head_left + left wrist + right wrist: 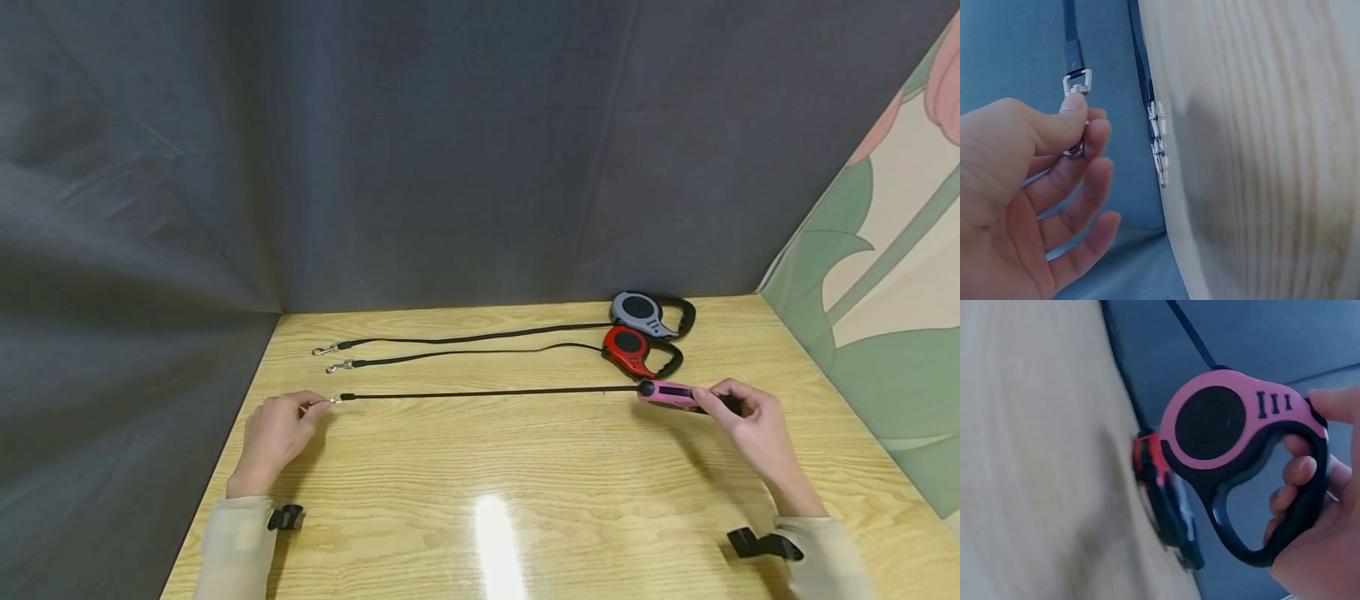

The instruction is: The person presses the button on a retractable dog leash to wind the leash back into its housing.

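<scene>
A pink and black retractable dog leash (pixel 1263 447) is held up by its loop handle in my right hand (pixel 757 425); the fingers curl through the loop and the thumb lies at the top of the handle. Its black cord (pixel 487 392) runs straight and taut across to the left. At that far end my left hand (pixel 277 433) pinches the silver snap clip (pixel 1077 84) between thumb and forefinger, the other fingers loosely bent. Both hands are above the table, and the clip's lower part is partly hidden by the fingers.
Behind, a red leash (pixel 627 350) and a grey leash (pixel 637 313) lie on the wooden table (pixel 420 483), cords stretched left to their metal clips (pixel 339 367). A dark curtain (pixel 450 167) stands at the back and left, a flowered panel (pixel 885 250) at the right.
</scene>
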### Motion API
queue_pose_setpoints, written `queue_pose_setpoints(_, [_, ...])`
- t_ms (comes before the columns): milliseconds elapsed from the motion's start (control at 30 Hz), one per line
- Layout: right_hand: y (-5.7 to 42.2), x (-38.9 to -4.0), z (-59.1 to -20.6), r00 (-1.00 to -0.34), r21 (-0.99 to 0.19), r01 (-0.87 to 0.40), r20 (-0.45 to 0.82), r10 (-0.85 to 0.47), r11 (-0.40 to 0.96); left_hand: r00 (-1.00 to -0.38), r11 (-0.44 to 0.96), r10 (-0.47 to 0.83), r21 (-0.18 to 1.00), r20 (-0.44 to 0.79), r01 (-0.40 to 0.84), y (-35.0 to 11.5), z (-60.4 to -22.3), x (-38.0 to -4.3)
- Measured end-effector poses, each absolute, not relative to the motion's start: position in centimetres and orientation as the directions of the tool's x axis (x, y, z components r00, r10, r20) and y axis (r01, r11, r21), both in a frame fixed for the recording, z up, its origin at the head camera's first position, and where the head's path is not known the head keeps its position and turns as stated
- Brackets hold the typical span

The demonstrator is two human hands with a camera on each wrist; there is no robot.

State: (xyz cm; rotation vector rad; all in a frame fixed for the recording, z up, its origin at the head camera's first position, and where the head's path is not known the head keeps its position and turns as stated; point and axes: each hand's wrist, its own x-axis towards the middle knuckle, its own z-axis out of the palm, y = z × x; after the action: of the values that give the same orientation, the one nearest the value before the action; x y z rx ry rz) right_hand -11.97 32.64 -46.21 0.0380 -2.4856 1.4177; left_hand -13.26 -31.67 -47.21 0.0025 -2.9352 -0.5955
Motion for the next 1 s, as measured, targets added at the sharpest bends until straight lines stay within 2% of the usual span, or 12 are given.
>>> queue_pose_setpoints(200, [33.3,-11.5,-45.2,-0.957,-0.841,-0.202,0.279,0.082,0.502,-0.977,0.917,-0.073,0.399,0.199,0.012,-31.4,-46.8,-13.2])
queue_pose_setpoints(400, [33.8,-11.3,-44.9,-0.956,-0.835,-0.199,0.281,0.086,0.513,-0.968,0.914,-0.063,0.404,0.242,0.041,-31.2,-46.5,-13.1])
queue_pose_setpoints(700, [34.8,-11.6,-44.9,-0.966,-0.862,-0.122,0.218,0.142,0.493,-0.965,0.907,-0.050,0.415,0.256,0.063,-30.7,-45.7,-13.1])
queue_pose_setpoints(1000, [34.6,-11.7,-44.9,-0.957,-0.864,-0.165,0.256,0.133,0.476,-0.968,0.909,-0.045,0.412,0.248,0.063,-30.4,-45.2,-13.2])
